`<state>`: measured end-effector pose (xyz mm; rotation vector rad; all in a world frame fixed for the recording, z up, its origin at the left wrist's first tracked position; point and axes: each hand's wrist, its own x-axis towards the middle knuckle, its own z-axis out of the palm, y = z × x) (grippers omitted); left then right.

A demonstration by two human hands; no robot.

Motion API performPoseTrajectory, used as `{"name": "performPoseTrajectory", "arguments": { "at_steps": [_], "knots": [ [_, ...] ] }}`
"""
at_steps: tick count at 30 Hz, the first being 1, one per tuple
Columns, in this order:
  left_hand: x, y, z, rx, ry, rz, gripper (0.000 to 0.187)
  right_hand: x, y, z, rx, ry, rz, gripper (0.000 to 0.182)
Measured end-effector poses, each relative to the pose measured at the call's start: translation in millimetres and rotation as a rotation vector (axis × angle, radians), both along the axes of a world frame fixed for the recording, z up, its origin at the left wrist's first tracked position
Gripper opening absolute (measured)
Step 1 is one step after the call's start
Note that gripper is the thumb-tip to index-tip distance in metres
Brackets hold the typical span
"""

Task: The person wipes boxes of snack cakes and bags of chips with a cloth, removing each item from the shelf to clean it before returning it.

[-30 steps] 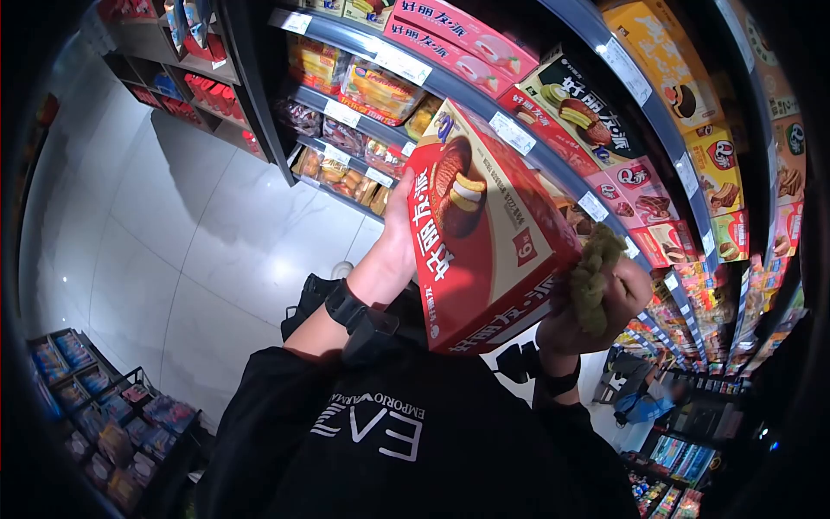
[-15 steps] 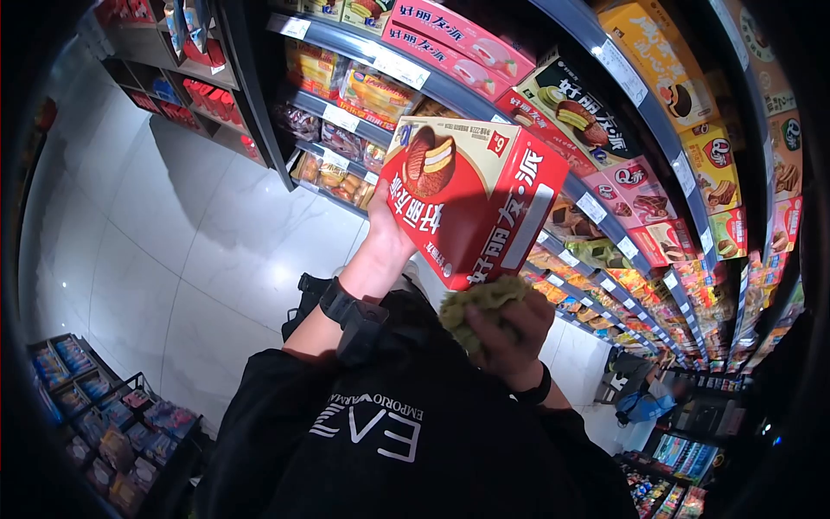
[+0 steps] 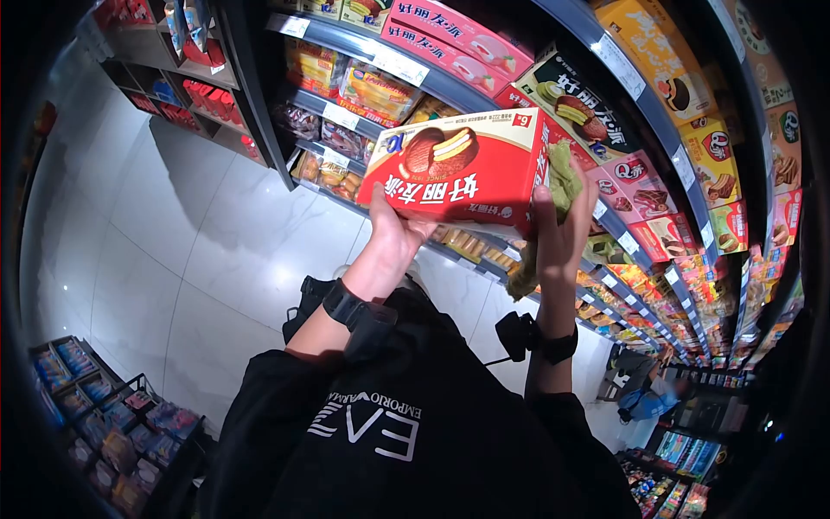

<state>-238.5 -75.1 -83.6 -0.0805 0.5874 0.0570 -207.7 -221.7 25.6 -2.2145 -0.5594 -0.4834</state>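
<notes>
A red box of chocolate pies (image 3: 467,173) with white Chinese lettering is held flat in front of the shelves. My left hand (image 3: 393,233) grips its lower left edge from underneath. My right hand (image 3: 558,229) presses against the box's right end with an olive-green cloth (image 3: 562,177) caught between palm and box; the cloth hangs down past my wrist. Both wrists wear black bands.
Shelves (image 3: 484,95) packed with pink, black, yellow and red snack boxes run from upper left to the right. White tiled floor (image 3: 164,233) lies to the left. A low basket rack of packets (image 3: 104,424) stands at the lower left. Another person (image 3: 648,398) crouches far down the aisle.
The box has been turned from tilted on end to lying level with its front facing me. My right hand with the cloth rose from below the box to its right end.
</notes>
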Motion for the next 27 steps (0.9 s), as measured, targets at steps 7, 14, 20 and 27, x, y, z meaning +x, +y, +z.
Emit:
{"name": "performPoseTrajectory", "arguments": {
  "at_steps": [7,14,20,27],
  "knots": [
    [-4,13,-2,0.554,0.045,0.176,0.052,3,-24,-25,0.59,0.838,0.19,0.06],
    [-8,3,20,0.871,-0.037,0.405,0.046,-4,-44,-57,0.707,0.766,0.249,0.067],
    [-28,0,47,1.055,-0.309,0.299,0.083,-10,-71,-87,0.911,0.911,0.27,0.068],
    [-28,21,82,0.829,-0.713,0.167,0.116,-58,-30,-65,0.946,1.215,0.385,0.053]
  ]
}}
